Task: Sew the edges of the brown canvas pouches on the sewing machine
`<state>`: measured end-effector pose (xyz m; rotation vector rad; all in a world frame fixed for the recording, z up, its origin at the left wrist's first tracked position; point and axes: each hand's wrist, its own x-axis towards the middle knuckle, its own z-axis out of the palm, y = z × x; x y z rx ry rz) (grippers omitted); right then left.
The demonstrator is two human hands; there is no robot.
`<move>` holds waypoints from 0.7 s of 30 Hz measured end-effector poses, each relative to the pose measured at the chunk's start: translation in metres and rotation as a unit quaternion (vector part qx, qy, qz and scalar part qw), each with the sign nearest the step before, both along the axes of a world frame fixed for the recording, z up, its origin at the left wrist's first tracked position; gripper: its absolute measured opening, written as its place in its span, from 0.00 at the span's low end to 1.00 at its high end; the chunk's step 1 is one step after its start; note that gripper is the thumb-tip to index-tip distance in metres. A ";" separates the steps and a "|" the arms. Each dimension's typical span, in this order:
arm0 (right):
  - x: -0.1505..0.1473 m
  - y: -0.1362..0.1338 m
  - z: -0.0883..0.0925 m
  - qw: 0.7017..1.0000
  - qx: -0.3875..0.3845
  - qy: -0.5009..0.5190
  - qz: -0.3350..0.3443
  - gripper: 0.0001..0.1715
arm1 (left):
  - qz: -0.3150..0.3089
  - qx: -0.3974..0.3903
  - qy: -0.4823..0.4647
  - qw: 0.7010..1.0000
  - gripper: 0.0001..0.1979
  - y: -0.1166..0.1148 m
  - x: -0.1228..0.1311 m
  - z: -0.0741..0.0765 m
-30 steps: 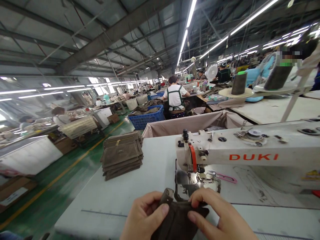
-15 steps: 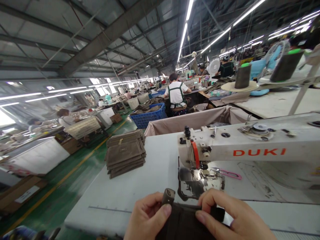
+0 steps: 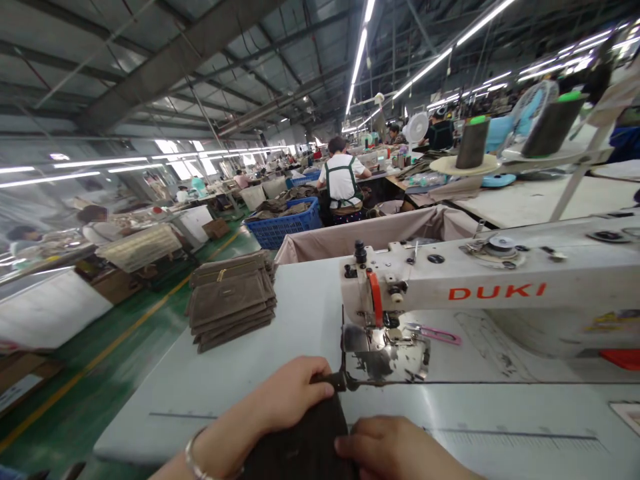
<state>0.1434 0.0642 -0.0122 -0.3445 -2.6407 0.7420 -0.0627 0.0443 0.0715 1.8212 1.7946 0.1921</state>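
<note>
The person's left hand (image 3: 287, 393) lies on a dark brown fabric piece (image 3: 305, 440) at the near edge of the white sewing table (image 3: 240, 373). Its fingers are curled closed over the top of the fabric, pinching the fabric's far corner right at the foot of the sewing machine (image 3: 480, 287). A thin bracelet (image 3: 193, 460) circles the left wrist. The right hand (image 3: 395, 450) rests just beside the fabric on its right side, fingers bent and pressing against the fabric's edge; whether it pinches the cloth or only touches it cannot be told, since the lower part of the hand is cut off by the frame.

The fabric piece runs from the bottom of the view, between the 2 hands, up to the metal plate (image 3: 385, 360) under the machine head. The machine is white with red "DUKI" lettering and a red lever on its face. A pair of pink-handled snips (image 3: 435, 333) lies on the table behind the needle area.

Toward the left edge of the table sits a stack of brown fabric panels (image 3: 230, 300), well apart from the hands. Past the far edge, a blue basket (image 3: 283, 227) holds more cloth, and a person in a white shirt (image 3: 340, 180) sits facing away. 2 thread cones (image 3: 473, 143) stand on a rack at the upper right.
</note>
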 end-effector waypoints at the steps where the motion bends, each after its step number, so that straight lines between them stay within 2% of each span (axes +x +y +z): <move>1: -0.005 0.007 -0.007 0.997 0.065 -0.016 -0.034 0.10 | 0.001 0.025 0.029 0.999 0.04 0.015 0.002 -0.012; 3: -0.013 0.026 -0.014 0.986 0.133 -0.033 -0.095 0.05 | 0.013 0.079 0.068 0.994 0.03 0.046 0.008 -0.034; 5: -0.016 0.048 -0.013 0.980 0.151 -0.038 -0.126 0.06 | 0.023 0.133 0.098 0.986 0.06 0.075 0.015 -0.050; 7: -0.013 0.068 -0.009 0.976 0.169 -0.048 -0.129 0.08 | 0.025 0.177 0.111 0.978 0.09 0.097 0.023 -0.059; 9: -0.005 0.081 -0.007 0.974 0.183 -0.058 -0.121 0.09 | 0.013 0.206 0.112 0.972 0.10 0.109 0.029 -0.065; 12: 0.013 0.088 -0.011 0.973 0.195 -0.058 -0.108 0.12 | -0.015 0.234 0.103 0.967 0.09 0.106 0.035 -0.075; 16: 0.028 0.086 -0.030 0.976 0.197 -0.020 -0.093 0.15 | -0.055 0.266 0.082 0.959 0.08 0.081 0.035 -0.088; 21: 0.029 0.081 -0.042 0.977 0.190 0.028 -0.098 0.15 | -0.134 0.286 0.044 0.948 0.13 0.063 0.032 -0.091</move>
